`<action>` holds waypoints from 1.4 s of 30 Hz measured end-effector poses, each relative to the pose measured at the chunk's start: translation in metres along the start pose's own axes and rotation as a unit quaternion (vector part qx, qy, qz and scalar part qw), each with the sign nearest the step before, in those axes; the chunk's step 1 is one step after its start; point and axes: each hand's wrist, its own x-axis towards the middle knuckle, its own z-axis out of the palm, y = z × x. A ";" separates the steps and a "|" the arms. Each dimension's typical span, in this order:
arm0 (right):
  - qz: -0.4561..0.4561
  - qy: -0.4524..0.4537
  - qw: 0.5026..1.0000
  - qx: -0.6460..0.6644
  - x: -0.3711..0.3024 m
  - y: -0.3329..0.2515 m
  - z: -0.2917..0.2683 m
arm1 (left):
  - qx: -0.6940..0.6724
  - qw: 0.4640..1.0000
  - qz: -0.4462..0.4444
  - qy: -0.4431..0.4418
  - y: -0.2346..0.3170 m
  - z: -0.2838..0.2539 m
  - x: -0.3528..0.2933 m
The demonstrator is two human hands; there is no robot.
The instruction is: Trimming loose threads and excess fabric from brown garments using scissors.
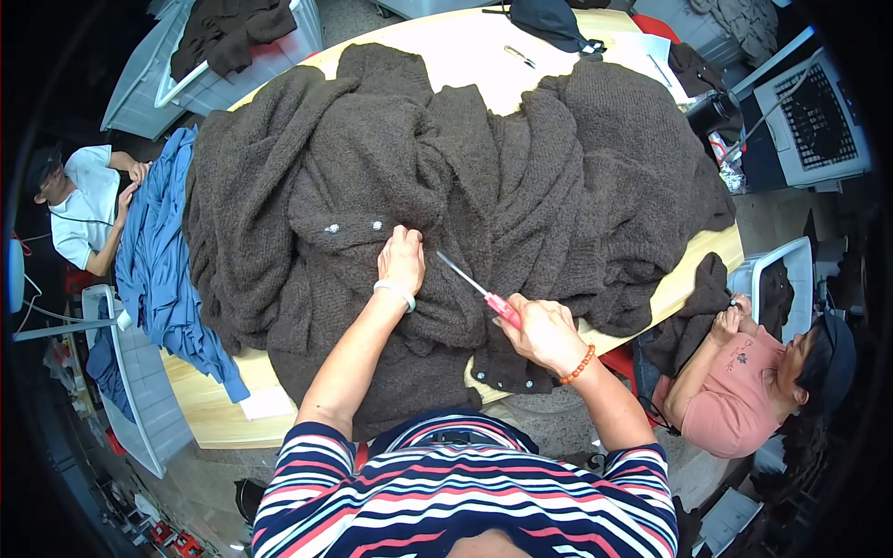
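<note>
Dark brown knit cardigans [372, 149] lie heaped across the table in front of me. Two shiny round buttons [377, 225] show on a front edge of the knit, just left of my left fingers. My left hand [402, 260] is closed, pinching the knit beside these buttons. In my closed right hand [541, 335] is a pink-handled tool with a thin metal shaft [462, 274]; its exact kind is unclear. The shaft slants up and left over the knit, its tip a little right of my left hand. More buttons [529, 383] show on an edge near my right forearm.
Blue garments [163, 251] hang over the table's left side, where a person in white [84, 200] handles them. At right, a person in pink [726, 400] holds dark knit. Small snips [519, 57] and a black cap [544, 23] lie at the far side. Grey bins [139, 391] flank the table.
</note>
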 end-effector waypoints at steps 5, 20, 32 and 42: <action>-0.017 -0.028 0.999 -0.019 -0.002 -0.001 0.002 | -0.048 0.998 -0.010 -0.036 -0.015 0.002 0.006; -0.077 -0.017 0.997 0.013 0.021 -0.021 -0.004 | -0.022 0.978 -0.141 0.153 -0.020 -0.066 0.001; -0.089 -0.064 0.991 -0.074 0.055 -0.050 -0.015 | -0.213 0.955 -0.143 0.148 -0.054 -0.037 -0.011; -0.108 -0.075 0.989 -0.073 0.067 -0.054 -0.001 | -0.204 0.963 -0.065 0.162 -0.036 -0.052 -0.025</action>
